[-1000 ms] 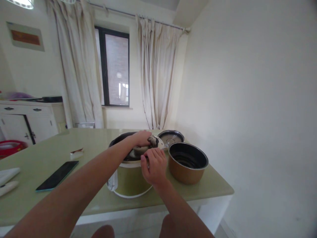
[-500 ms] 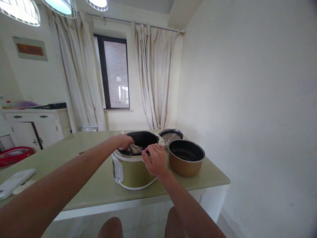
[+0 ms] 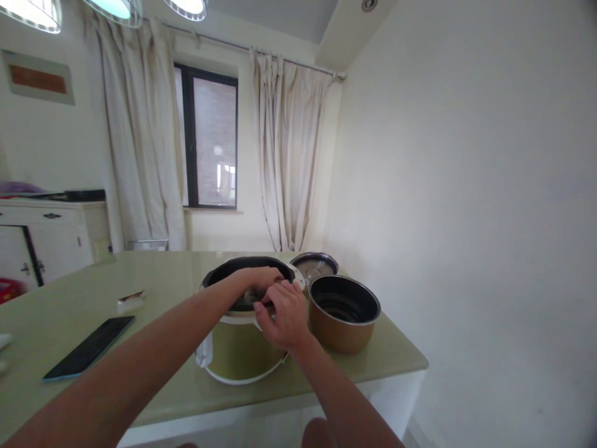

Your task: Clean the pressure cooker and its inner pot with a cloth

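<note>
A green and white rice cooker body (image 3: 233,354) stands open on the green table (image 3: 153,280). My left hand (image 3: 258,279) reaches into its dark cavity, fingers closed on a greyish cloth that is mostly hidden. My right hand (image 3: 282,314) grips the cooker's near right rim, fingers curled over the edge. A gold inner pot (image 3: 344,315) with a black lining stands just to the right of the cooker. Behind the pot lies a round metal lid (image 3: 314,266).
A dark phone (image 3: 88,355) lies flat at the left of the table, and a small white object (image 3: 130,300) lies behind it. The table's right edge is close to the pot. A white cabinet (image 3: 51,236), curtains and a window stand at the back.
My left hand has shifted inside the cooker, from its near left rim toward the right, beside my right hand. The view has swung a little, bringing the phone back into sight.
</note>
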A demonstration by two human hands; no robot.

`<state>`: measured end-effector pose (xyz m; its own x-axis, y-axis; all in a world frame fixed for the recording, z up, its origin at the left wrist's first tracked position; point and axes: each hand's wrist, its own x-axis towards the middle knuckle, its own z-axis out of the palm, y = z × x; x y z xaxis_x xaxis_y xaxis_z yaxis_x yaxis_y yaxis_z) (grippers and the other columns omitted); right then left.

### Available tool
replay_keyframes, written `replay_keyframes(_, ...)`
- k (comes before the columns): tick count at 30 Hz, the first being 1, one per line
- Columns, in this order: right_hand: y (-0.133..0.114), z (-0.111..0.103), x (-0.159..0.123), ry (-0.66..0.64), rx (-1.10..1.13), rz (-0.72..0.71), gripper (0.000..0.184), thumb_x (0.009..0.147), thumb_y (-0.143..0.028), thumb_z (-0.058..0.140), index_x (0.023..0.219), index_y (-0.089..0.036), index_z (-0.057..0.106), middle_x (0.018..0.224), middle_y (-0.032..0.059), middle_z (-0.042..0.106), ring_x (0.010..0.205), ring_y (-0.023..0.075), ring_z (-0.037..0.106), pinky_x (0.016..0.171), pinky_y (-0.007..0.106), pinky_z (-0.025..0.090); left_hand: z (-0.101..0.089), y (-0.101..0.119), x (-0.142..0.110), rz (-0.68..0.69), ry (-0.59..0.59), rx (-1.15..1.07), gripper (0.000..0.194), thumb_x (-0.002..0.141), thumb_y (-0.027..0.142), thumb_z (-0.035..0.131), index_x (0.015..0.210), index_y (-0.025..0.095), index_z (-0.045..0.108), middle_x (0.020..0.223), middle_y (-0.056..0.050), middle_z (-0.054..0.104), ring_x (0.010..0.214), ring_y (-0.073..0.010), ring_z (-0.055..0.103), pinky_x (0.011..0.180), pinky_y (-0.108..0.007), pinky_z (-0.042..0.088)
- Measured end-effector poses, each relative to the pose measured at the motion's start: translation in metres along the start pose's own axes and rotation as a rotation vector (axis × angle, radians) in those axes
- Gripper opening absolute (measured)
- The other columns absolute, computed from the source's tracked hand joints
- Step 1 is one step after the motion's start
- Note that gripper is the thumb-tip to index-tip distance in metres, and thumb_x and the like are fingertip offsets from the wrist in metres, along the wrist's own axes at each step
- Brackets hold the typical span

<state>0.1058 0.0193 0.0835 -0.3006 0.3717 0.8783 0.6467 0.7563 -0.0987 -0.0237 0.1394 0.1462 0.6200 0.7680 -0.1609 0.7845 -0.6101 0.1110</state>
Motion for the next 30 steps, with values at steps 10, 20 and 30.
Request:
replay_keyframes(10, -0.001, -0.003, 0.002, -0.038, -0.018, 0.017, 0.032, 0.105, -0.037, 0.050, 0.078, -0.022, 0.053, 0.077, 0.0026, 0.064, 0.080, 0.0201, 0.054, 0.077, 0.037, 0.031, -0.006, -0.035, -0.086, -0.137, -0.203, 0.056, 0.023, 0.073, 0.018, 0.068, 0.091, 0.020, 0.081, 0.083, -0.003, 0.079, 0.087, -0.0240, 0.071, 0.079, -0.031, 0.057)
replay_keyframes(20, -0.004, 0.000, 0.002, -0.072, -0.103, 0.055, 0.028, 0.102, -0.040, 0.057, 0.080, -0.022, 0.054, 0.081, 0.0035, 0.067, 0.086, 0.0212, 0.057, 0.080, 0.038, 0.031, -0.001, -0.028, -0.034, -0.425, 0.111, 0.249, 0.045, 0.085, 0.023, 0.069, 0.130, 0.020, 0.073, 0.138, -0.025, 0.068, 0.128, -0.0417, 0.064, 0.105, -0.053, 0.051)
replay_keyframes(30, -0.006, 0.002, -0.001, -0.020, -0.074, 0.056, 0.025, 0.097, -0.039, 0.058, 0.079, -0.022, 0.053, 0.079, 0.0031, 0.066, 0.085, 0.0214, 0.057, 0.078, 0.040, 0.032, 0.004, -0.006, 0.005, -0.044, -0.140, -0.077, 0.020, 0.066, 0.015, 0.072, 0.085, 0.020, 0.078, 0.084, 0.000, 0.079, 0.081, -0.0219, 0.069, 0.079, -0.032, 0.059)
